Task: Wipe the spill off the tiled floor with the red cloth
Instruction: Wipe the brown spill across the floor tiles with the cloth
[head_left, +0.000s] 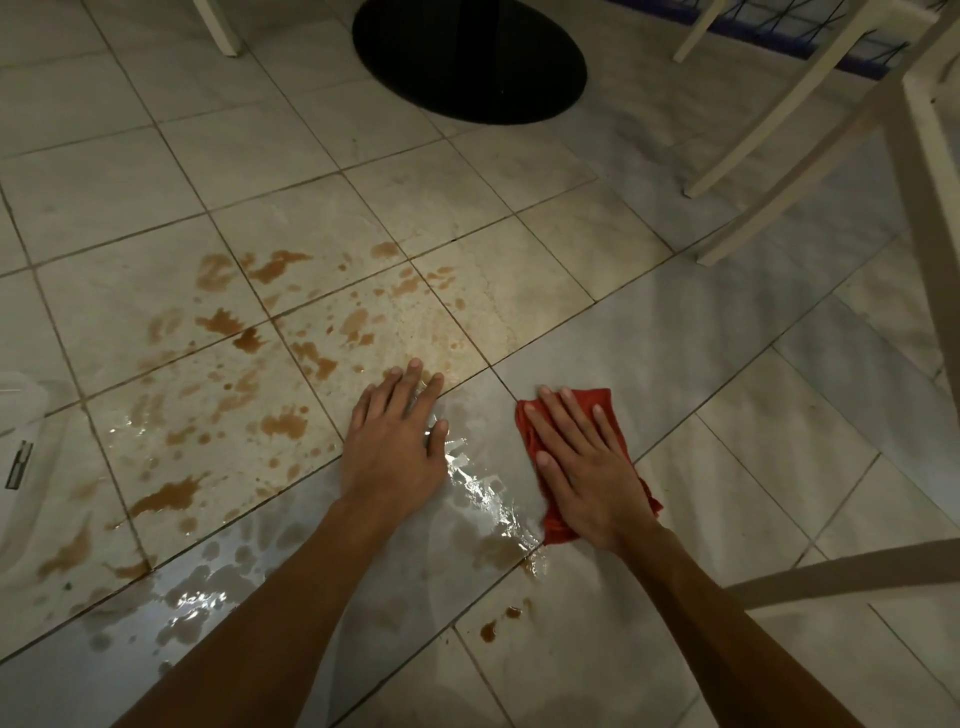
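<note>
A brown liquid spill (275, 358) lies in blotches and wet streaks over several pale floor tiles, from the middle of the view down to the lower left. The red cloth (592, 402) lies flat on the floor at the spill's right edge. My right hand (587, 467) presses flat on the cloth with straight, spread fingers. My left hand (395, 436) rests flat on the wet floor just left of the cloth, fingers straight, holding nothing. A shiny wet streak (483, 488) runs between the two hands.
A round black table base (467, 57) stands at the top centre. White chair legs (810, 135) cross the upper right, and another bar (852, 571) runs at the lower right. A white container (21, 467) sits at the left edge.
</note>
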